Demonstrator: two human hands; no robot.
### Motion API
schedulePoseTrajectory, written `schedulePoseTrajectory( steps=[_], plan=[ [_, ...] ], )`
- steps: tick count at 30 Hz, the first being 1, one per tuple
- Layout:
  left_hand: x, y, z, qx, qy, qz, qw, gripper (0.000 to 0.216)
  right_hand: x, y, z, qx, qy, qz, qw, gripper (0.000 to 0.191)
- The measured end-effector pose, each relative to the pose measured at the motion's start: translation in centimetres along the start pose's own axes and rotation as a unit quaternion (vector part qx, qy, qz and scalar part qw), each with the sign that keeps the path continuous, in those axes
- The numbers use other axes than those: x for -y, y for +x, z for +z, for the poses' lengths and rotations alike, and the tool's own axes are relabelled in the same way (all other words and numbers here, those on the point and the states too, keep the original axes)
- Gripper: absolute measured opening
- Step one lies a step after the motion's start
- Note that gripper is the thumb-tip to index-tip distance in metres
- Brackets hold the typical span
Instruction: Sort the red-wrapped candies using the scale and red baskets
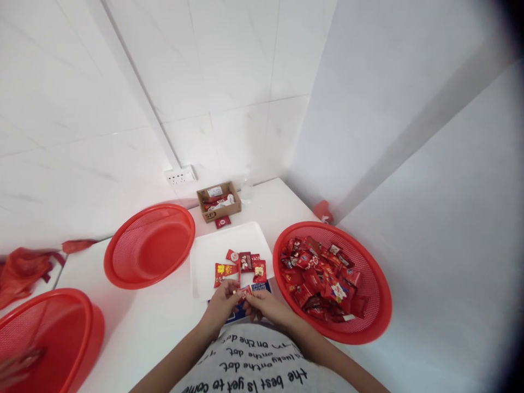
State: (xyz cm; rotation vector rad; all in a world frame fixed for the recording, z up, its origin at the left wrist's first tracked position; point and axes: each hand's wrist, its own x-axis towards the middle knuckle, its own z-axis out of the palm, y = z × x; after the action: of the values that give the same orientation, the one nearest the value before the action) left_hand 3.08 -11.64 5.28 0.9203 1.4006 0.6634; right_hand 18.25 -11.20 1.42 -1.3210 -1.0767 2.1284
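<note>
Between my left hand [224, 303] and my right hand [262, 303] is a small red candy packet [245, 292], pinched by the fingers of both. The hands are close together in front of my body, just past the near edge of a white tray [208, 246]. Several red and brown snack packets [246, 262] lie on the tray, grouped toward its right side. Under my hands a blue printed box or pack [262, 286] shows in part; my hands and shirt hide the rest.
A red mesh basket [382, 273] full of red packets stands at the right. Another red basket [110, 262] is left of the tray. A cardboard box [225, 211] with packets sits behind. At the far left, another person's hand [20, 365] is inside a red basket [88, 311].
</note>
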Motion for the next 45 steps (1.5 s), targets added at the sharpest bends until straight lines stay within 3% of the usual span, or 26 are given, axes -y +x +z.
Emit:
schedulePoseTrajectory(
  steps=[6, 8, 11, 13, 16, 18, 20, 23, 28, 32, 35, 40, 45],
  plan=[
    [1.4, 0.9, -0.7, -0.090, 0.123, 0.086, 0.985, 0.025, -0.2, 0.5, -0.5, -0.044, 0.052, 0.014, 0.998, 0.042],
    [2.1, 1.2, -1.1, -0.097, 0.172, 0.128, 0.972, 0.024, -0.2, 0.6, -0.6, -0.044, 0.008, 0.008, 0.999, 0.039],
    [2.9, 1.3, -1.4, -0.092, 0.273, 0.197, 0.937, 0.026, 0.1, 0.5, -1.1, -0.098, -0.087, -0.045, 0.990, 0.029],
    [3.2, 1.4, -1.4, -0.081, 0.359, 0.239, 0.899, 0.032, 0.2, 0.4, -1.5, -0.166, -0.159, -0.116, 0.966, 0.022],
    [3.3, 1.7, -0.9, -0.032, 0.484, 0.272, 0.831, 0.047, 0.3, 0.3, -2.0, -0.244, -0.306, -0.204, 0.897, 0.027],
    [3.2, 2.3, -0.4, 0.001, 0.544, 0.267, 0.796, 0.056, 0.1, 0.3, -2.0, -0.245, -0.394, -0.204, 0.862, 0.036],
    [2.9, 3.0, 0.1, 0.026, 0.579, 0.250, 0.776, 0.062, -0.1, 0.5, -1.9, -0.227, -0.446, -0.181, 0.846, 0.041],
    [2.4, 4.1, 0.3, 0.047, 0.601, 0.239, 0.761, 0.062, -0.1, 1.1, -1.6, -0.212, -0.487, -0.160, 0.832, 0.044],
    [2.1, 5.4, -0.3, 0.031, 0.610, 0.255, 0.749, 0.056, 1.1, 1.7, -1.7, -0.201, -0.506, -0.157, 0.824, 0.045],
    [1.6, 5.6, -0.2, -0.008, 0.614, 0.258, 0.746, 0.056, 1.8, 1.1, -2.3, -0.217, -0.493, -0.195, 0.820, 0.038],
    [1.2, 6.0, 0.5, -0.027, 0.623, 0.273, 0.733, 0.057, 1.8, 0.2, -2.9, -0.262, -0.489, -0.243, 0.796, 0.033],
    [1.3, 7.8, 0.9, -0.030, 0.639, 0.297, 0.708, 0.056, -0.2, -1.0, -4.4, -0.326, -0.529, -0.227, 0.750, 0.037],
    [1.7, 8.6, 0.2, -0.019, 0.646, 0.327, 0.690, 0.056, -3.7, -1.7, -5.8, -0.325, -0.533, -0.146, 0.768, 0.050]
  ],
)
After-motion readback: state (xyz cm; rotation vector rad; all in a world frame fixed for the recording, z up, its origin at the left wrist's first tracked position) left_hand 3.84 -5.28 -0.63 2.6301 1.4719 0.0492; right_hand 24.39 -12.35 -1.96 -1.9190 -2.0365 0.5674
